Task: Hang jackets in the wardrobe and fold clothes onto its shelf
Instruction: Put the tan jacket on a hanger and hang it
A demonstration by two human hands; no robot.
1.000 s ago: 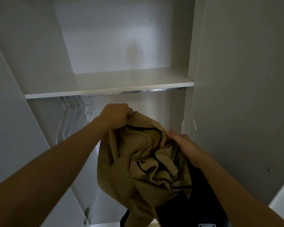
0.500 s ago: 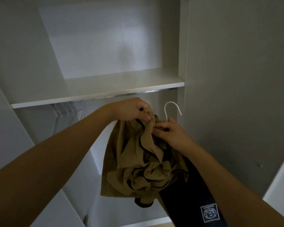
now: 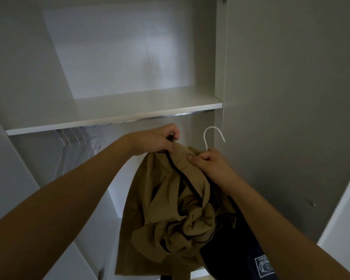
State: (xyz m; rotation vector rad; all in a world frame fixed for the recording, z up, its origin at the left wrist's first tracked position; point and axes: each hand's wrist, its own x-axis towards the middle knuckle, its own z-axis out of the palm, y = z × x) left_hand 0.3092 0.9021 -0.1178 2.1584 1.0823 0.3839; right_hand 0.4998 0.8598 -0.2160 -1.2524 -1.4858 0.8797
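A tan jacket [image 3: 166, 207] with dark trim hangs bunched between both hands, below the wardrobe shelf [image 3: 117, 112]. My left hand [image 3: 158, 140] grips its top edge on the left. My right hand [image 3: 208, 164] pinches the fabric at the neck of a white hanger [image 3: 212, 136], whose hook sticks up above the fingers. A dark navy garment [image 3: 236, 247] with a white square patch hangs under my right forearm. The chrome rail [image 3: 170, 116] runs just under the shelf, above both hands.
Several white hangers [image 3: 77, 146] hang on the rail at the left. The open wardrobe door [image 3: 287, 98] stands close on the right. The left side panel [image 3: 12, 122] slants near my left arm.
Both hands have lifted the jacket higher, closer to the rail. The hanger's hook has come up into plain sight above my right hand, and the view has tilted upward.
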